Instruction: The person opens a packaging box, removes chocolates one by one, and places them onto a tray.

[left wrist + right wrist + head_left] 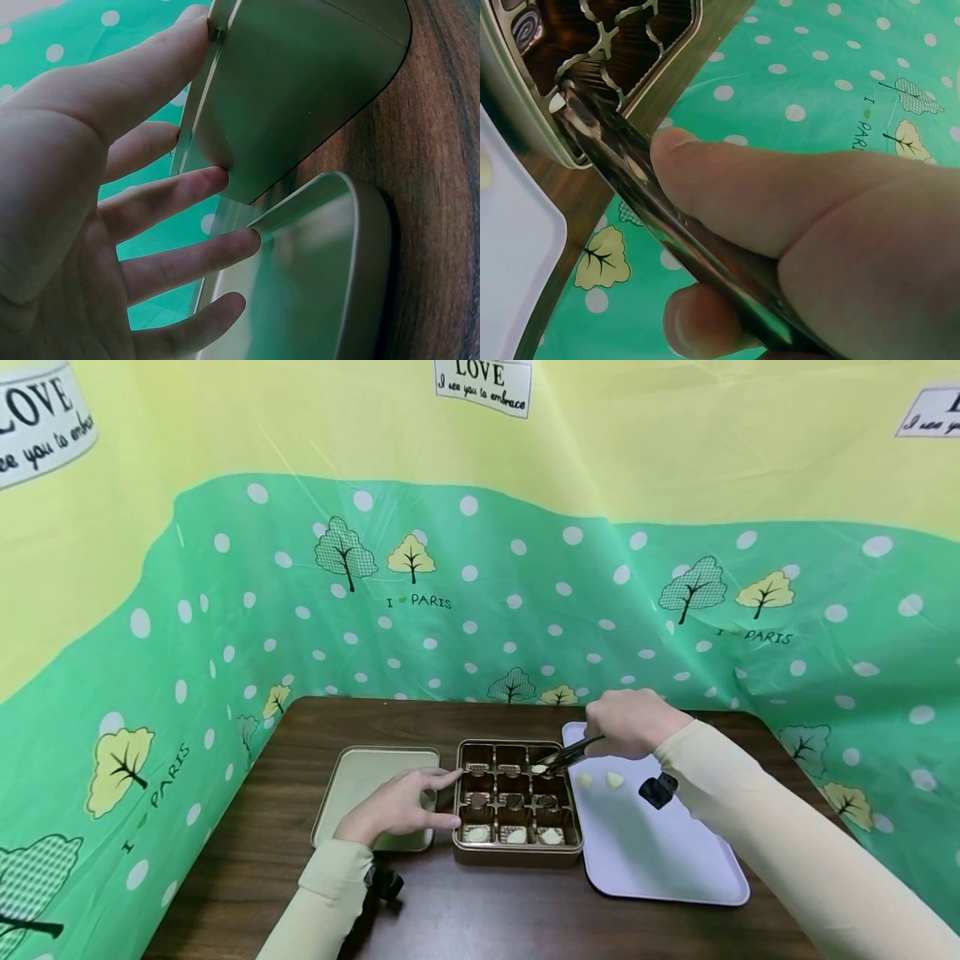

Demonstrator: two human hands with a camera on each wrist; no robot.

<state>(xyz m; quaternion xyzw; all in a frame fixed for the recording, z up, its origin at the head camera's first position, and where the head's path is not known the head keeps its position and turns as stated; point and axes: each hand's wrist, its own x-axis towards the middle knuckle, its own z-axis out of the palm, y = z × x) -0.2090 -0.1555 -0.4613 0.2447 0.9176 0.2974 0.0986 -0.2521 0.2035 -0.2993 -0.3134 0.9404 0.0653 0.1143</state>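
Observation:
A divided metal tin (pixel 517 858) stands mid-table, its brown insert set in three rows of three. Pale, cream-coloured sweets (pixel 551 836) lie in the front row and dark round chocolates (pixel 512 801) in the middle one. My left hand (pixel 393 806) touches the tin's left side with thumb and fingertips, fingers spread and fairly straight. Dark metal tongs (pixel 573 753) are gripped in my right hand (pixel 630 722), thumb along one arm. Their tips reach into the back right compartment, where a small white piece (pixel 557 103) shows right at them.
Left of the tin lies its shallow gold lid (pixel 367 768), partly under my left hand. A pale lilac tray (pixel 660 852) is on the right, with two cream pieces (pixel 614 780) near its left edge. Patterned cloth (pixel 465 652) hangs behind the dark wooden table (pixel 450 910).

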